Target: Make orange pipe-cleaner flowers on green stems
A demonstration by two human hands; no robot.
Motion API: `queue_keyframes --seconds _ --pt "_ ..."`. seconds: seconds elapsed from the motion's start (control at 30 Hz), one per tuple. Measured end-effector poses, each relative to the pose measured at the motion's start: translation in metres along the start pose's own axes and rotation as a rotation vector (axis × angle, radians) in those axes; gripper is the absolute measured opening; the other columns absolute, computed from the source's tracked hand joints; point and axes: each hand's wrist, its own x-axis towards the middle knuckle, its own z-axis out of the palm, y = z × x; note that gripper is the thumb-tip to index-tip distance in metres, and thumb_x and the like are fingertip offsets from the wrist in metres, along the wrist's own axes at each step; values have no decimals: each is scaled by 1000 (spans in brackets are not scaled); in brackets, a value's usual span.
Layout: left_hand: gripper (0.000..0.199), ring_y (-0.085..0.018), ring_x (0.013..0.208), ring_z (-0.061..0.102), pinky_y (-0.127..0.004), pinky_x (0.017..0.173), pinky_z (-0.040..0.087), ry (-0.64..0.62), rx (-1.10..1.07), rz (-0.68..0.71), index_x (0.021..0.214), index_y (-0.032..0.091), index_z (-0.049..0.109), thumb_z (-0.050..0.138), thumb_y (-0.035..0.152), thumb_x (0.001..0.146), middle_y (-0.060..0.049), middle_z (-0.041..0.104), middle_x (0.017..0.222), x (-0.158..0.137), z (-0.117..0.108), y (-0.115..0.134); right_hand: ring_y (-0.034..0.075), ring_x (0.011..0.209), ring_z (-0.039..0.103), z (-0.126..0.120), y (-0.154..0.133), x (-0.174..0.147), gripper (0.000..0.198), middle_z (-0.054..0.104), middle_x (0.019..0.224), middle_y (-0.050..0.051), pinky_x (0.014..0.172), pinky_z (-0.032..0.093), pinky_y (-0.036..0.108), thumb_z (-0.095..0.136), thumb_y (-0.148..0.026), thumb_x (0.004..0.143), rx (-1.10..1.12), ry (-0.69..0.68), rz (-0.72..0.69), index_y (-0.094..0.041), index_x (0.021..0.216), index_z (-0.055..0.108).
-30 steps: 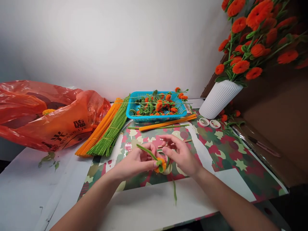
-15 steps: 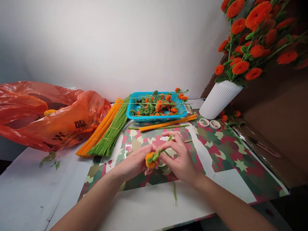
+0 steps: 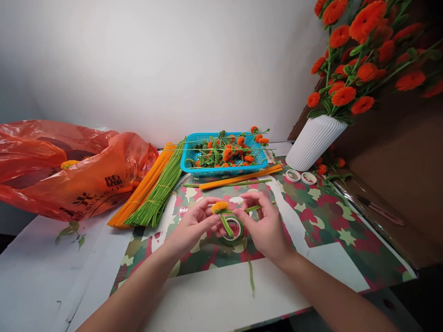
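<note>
Between my hands is an orange pipe-cleaner flower [image 3: 220, 207], turned sideways, with a short green pipe-cleaner piece [image 3: 226, 225] hanging down from it. My left hand [image 3: 195, 226] pinches the flower from the left, its fingertips at the bloom. On the other side my right hand [image 3: 266, 228] is closed on the flower's green stem [image 3: 253, 209], which points right past the fingers. A tape roll [image 3: 232, 229] with a white core lies on the mat below and between the hands. Nearer to me, a green strip [image 3: 251, 276] lies across the white board.
A blue basket [image 3: 224, 173] of orange flowers and green leaves stands at the back. Left are orange and green pipe-cleaner bundles [image 3: 152, 198] and a red plastic bag [image 3: 97, 184]. A tilted-looking white vase [image 3: 314, 143], two tape rings [image 3: 301, 177] and a cutter [image 3: 380, 210] are right.
The flower has turned and moved slightly up, so its bloom faces upward and its stem points right. My hands have shifted with it, uncovering the tape roll below.
</note>
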Motion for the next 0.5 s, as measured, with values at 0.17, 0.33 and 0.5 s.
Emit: queue_keyframes --seconds 0.17,0.33,0.5 --pt "21 -10 57 60 -20 55 49 33 -18 -25 92 18 62 67 37 83 1 64 65 0 4 -2 13 75 66 -2 -7 -3 25 64 79 -2 63 54 22 75 -14 71 202 -121 94 -23 89 61" --pt "19 -7 55 55 -18 54 48 50 -56 -28 82 16 64 67 35 83 3 59 63 -1 6 -4 15 81 68 -3 -7 -6 16 68 83 0 61 56 22 74 -13 73 309 -168 53 -24 81 65" --pt "20 -8 51 52 -19 50 46 -65 4 -108 79 16 61 65 35 84 3 54 57 -5 5 -3 14 78 66 -5 1 -1 17 71 78 -2 76 54 28 78 -16 72 355 -138 19 -26 82 69"
